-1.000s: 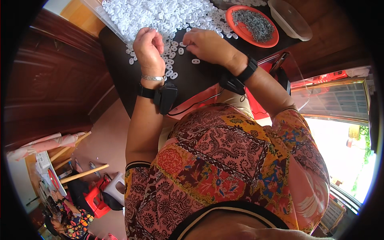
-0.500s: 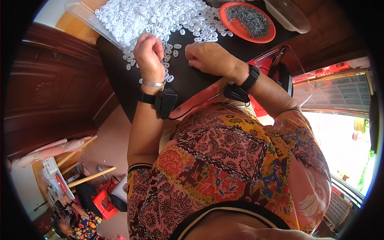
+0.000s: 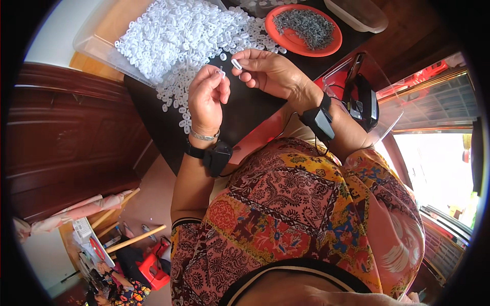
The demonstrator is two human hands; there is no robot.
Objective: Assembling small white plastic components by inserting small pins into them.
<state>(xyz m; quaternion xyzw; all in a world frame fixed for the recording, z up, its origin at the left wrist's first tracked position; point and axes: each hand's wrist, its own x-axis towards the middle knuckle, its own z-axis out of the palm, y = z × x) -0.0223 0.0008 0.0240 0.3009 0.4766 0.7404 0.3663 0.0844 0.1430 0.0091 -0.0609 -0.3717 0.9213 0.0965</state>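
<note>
My left hand (image 3: 206, 99) is closed in a pinch on a small white plastic piece (image 3: 222, 73), with a thin grey tip standing up from it. Facing it, my right hand (image 3: 273, 74) pinches a white oval plastic piece (image 3: 236, 64) between thumb and forefinger, its other fingers curled. The two pieces are close together but apart, above the dark table (image 3: 240, 109). Beyond my hands lies a big heap of white oval pieces (image 3: 176, 38) with holes, spilling out of a clear bin onto the table. An orange-red plate (image 3: 273, 33) of small grey metal pins (image 3: 309, 30) stands at the far right.
A clear plastic tub (image 3: 365, 20) sits at the far right corner. Right of the table, a clear box (image 3: 390, 104) holds a black device (image 3: 360, 97). Both wrists wear strapped black devices. At lower left are a red stool (image 3: 153, 273) and another person (image 3: 125, 288).
My hands have come up from the table, each showing a white piece in its fingertips. They have turned toward each other. The whole view has shifted slightly.
</note>
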